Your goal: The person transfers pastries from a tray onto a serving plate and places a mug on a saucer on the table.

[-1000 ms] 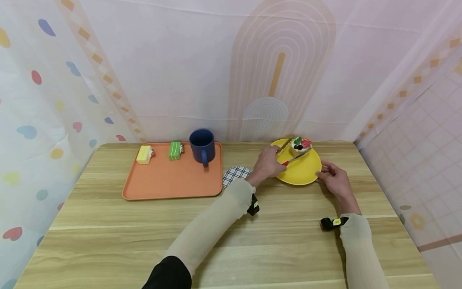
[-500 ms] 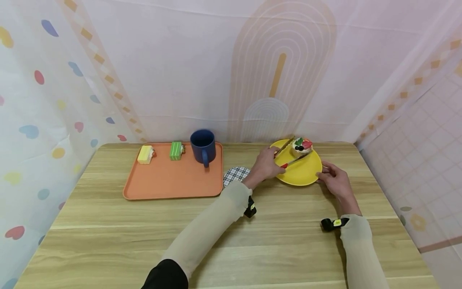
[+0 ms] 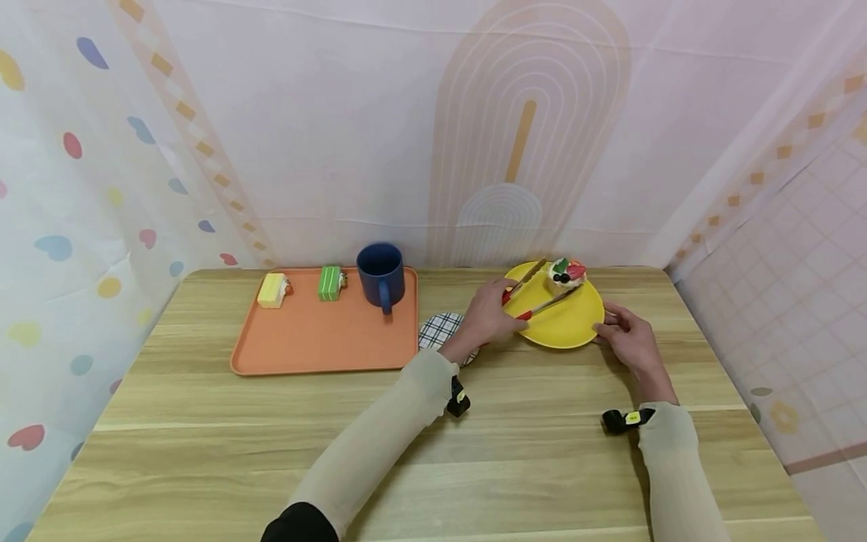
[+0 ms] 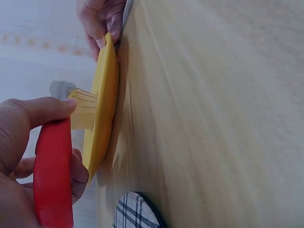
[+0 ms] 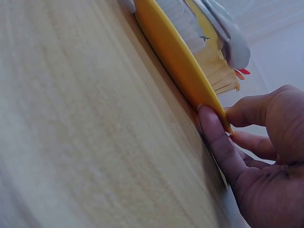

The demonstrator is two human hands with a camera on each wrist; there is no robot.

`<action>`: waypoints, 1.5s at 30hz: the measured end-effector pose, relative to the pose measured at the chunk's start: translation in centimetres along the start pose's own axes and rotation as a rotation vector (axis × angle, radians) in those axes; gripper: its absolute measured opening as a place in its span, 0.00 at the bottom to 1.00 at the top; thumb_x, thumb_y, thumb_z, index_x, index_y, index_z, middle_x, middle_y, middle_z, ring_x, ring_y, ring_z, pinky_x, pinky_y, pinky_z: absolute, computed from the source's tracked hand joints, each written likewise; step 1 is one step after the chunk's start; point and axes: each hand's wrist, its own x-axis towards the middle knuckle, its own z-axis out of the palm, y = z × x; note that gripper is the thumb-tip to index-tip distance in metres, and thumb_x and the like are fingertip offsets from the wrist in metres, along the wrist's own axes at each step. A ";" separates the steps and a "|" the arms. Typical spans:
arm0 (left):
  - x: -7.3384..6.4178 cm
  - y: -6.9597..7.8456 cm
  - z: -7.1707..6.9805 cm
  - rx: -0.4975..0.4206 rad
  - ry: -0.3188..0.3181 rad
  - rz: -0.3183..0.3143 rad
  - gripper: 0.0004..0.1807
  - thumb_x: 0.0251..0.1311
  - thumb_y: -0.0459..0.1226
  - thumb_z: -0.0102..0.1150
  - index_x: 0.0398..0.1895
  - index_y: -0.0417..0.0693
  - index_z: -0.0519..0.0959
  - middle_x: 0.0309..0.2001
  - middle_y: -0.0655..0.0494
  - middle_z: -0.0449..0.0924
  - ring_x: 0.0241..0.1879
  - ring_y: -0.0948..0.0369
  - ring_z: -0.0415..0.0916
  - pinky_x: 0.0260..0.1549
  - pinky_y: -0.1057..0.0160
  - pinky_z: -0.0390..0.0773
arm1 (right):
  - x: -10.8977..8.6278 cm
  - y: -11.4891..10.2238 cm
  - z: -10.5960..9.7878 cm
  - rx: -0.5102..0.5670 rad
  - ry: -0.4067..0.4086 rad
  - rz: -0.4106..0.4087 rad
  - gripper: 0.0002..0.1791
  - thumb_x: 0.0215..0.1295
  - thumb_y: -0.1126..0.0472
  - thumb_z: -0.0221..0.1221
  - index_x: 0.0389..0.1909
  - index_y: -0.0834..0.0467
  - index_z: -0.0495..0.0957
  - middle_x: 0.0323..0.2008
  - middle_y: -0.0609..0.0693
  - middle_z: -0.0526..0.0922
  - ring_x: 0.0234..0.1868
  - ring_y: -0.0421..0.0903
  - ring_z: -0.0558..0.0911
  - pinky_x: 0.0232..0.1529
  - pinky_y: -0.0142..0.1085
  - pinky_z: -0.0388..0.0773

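Note:
My left hand (image 3: pixel 489 310) holds tongs (image 3: pixel 552 302) with red handles and metal arms. The arms stand spread over the yellow plate (image 3: pixel 567 325), one to each side of a small cake (image 3: pixel 565 276) topped with cream and fruit. That cake sits near the plate's far edge. In the left wrist view, the thumb and fingers close around the red handle (image 4: pixel 54 171). My right hand (image 3: pixel 630 339) pinches the plate's right rim; the right wrist view shows thumb and fingers at the edge of the plate (image 5: pixel 183 57).
To the left lies an orange tray (image 3: pixel 325 339) with a yellow cake slice (image 3: pixel 272 291), a green cake slice (image 3: pixel 330 283) and a blue mug (image 3: pixel 381 272). A round checked coaster (image 3: pixel 439 328) lies between tray and plate, partly under my left forearm. A patterned curtain (image 3: pixel 339 135) hangs behind the table.
My left hand has drawn the tongs back left and toward me, away from the small cake, which stays on the plate. The right hand keeps its place at the rim.

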 end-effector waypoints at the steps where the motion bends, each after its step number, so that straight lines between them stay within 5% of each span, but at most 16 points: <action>1: -0.1 -0.1 0.0 -0.002 0.003 0.002 0.43 0.53 0.45 0.78 0.72 0.52 0.70 0.71 0.51 0.70 0.69 0.51 0.67 0.69 0.51 0.70 | 0.0 0.0 0.0 0.002 0.001 0.001 0.34 0.75 0.65 0.56 0.78 0.64 0.59 0.60 0.63 0.73 0.36 0.24 0.80 0.42 0.25 0.83; 17: -2.5 -1.4 -1.0 -0.098 0.056 0.026 0.43 0.51 0.43 0.79 0.72 0.50 0.71 0.73 0.49 0.69 0.71 0.49 0.67 0.68 0.49 0.72 | 0.2 0.2 -0.1 0.010 -0.010 -0.008 0.33 0.75 0.66 0.56 0.78 0.64 0.59 0.59 0.62 0.74 0.37 0.25 0.81 0.43 0.26 0.83; 27: -3.9 -2.3 -1.8 -0.186 0.130 0.086 0.43 0.49 0.41 0.81 0.71 0.51 0.72 0.64 0.48 0.76 0.59 0.50 0.74 0.55 0.50 0.78 | 0.2 0.1 0.0 -0.016 -0.006 0.005 0.34 0.76 0.64 0.56 0.79 0.62 0.58 0.63 0.65 0.72 0.37 0.25 0.80 0.43 0.26 0.83; 45: -6.1 -4.0 -2.9 -0.218 0.252 0.054 0.41 0.48 0.39 0.81 0.69 0.51 0.75 0.56 0.46 0.79 0.45 0.54 0.75 0.35 0.62 0.76 | 0.0 0.0 -0.1 -0.017 -0.012 0.004 0.33 0.76 0.64 0.55 0.79 0.62 0.58 0.63 0.65 0.72 0.38 0.25 0.80 0.43 0.26 0.83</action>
